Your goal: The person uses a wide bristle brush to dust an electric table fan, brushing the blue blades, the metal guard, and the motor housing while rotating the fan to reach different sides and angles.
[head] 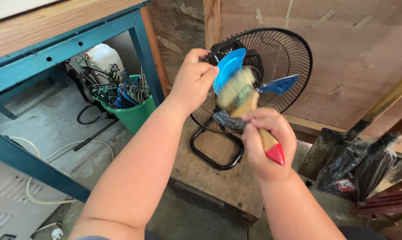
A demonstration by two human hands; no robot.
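Fan blades [230,66], blue and still mounted in the black wire guard [294,49], sit on a worn wooden block [219,178] against a plywood wall [343,53]; the front of the guard looks already off, and the blades still show grime, so I judge the brushing far from finished. Left hand [193,78] has its fingers closed on the top blade's edge, steadying it, while the right hand [265,142] grips the paintbrush [243,95], bristles against the hub. Nearby are a blue-framed counter [54,49], a green bucket of tools [132,111], loose cables on the concrete floor [41,120] and a shovel [339,138].
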